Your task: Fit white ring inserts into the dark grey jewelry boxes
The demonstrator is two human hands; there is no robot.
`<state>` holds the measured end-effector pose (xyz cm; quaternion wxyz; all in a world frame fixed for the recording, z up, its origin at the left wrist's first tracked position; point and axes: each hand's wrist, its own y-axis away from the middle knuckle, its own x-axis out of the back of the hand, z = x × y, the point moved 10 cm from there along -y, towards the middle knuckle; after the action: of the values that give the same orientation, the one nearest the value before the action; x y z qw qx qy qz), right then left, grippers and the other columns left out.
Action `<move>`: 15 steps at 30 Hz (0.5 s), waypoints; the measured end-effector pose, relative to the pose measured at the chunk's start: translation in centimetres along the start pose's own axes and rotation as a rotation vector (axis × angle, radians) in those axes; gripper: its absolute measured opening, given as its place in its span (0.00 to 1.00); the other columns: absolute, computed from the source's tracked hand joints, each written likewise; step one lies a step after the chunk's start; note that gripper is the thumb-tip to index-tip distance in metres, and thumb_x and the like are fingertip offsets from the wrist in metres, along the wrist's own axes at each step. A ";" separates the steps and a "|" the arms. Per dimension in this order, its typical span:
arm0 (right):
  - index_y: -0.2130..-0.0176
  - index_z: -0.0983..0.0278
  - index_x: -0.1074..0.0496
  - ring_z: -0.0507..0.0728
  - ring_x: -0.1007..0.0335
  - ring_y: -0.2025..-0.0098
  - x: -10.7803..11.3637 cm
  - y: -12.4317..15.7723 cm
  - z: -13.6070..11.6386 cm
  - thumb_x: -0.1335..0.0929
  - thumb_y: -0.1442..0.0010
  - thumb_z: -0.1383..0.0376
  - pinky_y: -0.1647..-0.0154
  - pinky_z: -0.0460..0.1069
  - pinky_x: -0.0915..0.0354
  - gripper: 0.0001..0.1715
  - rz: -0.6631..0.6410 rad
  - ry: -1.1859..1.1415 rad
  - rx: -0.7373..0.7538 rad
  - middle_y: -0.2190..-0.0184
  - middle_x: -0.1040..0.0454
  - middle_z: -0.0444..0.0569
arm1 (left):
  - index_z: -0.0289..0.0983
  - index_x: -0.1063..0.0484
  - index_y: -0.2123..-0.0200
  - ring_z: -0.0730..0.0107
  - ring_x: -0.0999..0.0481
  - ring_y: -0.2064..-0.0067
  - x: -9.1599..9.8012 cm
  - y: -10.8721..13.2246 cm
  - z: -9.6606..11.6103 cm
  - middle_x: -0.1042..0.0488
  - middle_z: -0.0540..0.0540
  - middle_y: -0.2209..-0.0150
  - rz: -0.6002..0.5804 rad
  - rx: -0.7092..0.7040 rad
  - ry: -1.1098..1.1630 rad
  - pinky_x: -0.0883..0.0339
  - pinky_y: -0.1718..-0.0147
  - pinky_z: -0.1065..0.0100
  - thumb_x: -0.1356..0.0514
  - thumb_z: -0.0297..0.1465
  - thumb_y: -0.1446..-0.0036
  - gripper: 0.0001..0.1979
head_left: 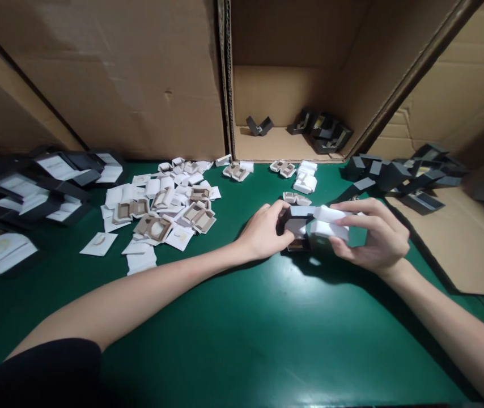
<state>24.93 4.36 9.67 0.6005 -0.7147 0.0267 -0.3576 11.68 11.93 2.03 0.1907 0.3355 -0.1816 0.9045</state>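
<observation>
My left hand (267, 231) grips a small dark hinged box (301, 212) by its left side, thumb and fingers around its edge. The box stands with its lid raised, above the green table. Pinched between the thumb and fingers of my right hand (372, 232) is a white box insert (329, 222), just right of the dark box. Whether the insert touches the box I cannot tell. Behind my left hand lies a small grey-white insert (296, 198). Part of another dark box (352, 190) shows behind my right hand.
Many white and grey-brown inserts (161, 198) are heaped at left centre on the green table (242, 334). Open dark boxes with white linings (25, 187) crowd the left. More dark boxes (412, 173) lie at right, near cardboard flaps (463, 238). An open carton (276, 150) holds several dark boxes.
</observation>
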 end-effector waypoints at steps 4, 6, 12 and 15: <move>0.60 0.60 0.30 0.60 0.25 0.64 0.1 0.0 0.4 0.28 0.51 0.67 0.71 0.53 0.28 0.16 0.013 -0.002 -0.028 0.62 0.24 0.54 | 0.38 0.35 0.55 0.61 0.32 0.60 -0.2 0.0 0.2 0.29 0.45 0.62 -0.025 0.009 -0.067 0.36 0.66 0.65 0.41 0.33 0.51 0.18; 0.60 0.60 0.30 0.60 0.25 0.64 0.3 -0.1 0.5 0.28 0.51 0.67 0.71 0.53 0.29 0.15 0.033 -0.002 -0.051 0.61 0.24 0.54 | 0.37 0.34 0.56 0.60 0.32 0.60 -0.3 0.0 0.4 0.28 0.45 0.62 -0.037 0.003 -0.118 0.37 0.67 0.65 0.40 0.34 0.52 0.18; 0.61 0.61 0.30 0.59 0.25 0.65 0.1 -0.2 -0.1 0.27 0.51 0.67 0.71 0.53 0.29 0.16 0.016 -0.026 -0.014 0.62 0.24 0.54 | 0.37 0.32 0.59 0.61 0.32 0.62 -0.4 -0.2 0.3 0.27 0.46 0.63 -0.035 0.012 -0.138 0.37 0.68 0.65 0.39 0.35 0.53 0.17; 0.60 0.62 0.30 0.59 0.25 0.65 -0.4 -0.1 -0.6 0.26 0.53 0.67 0.71 0.52 0.28 0.19 -0.019 -0.033 0.009 0.62 0.25 0.55 | 0.38 0.31 0.61 0.61 0.32 0.62 -0.4 -0.2 -0.1 0.27 0.46 0.64 -0.028 0.036 -0.114 0.38 0.69 0.66 0.40 0.34 0.52 0.14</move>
<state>24.32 4.10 9.62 0.6009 -0.7179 0.0084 -0.3515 12.00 12.07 1.79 0.1864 0.3923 -0.1712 0.8843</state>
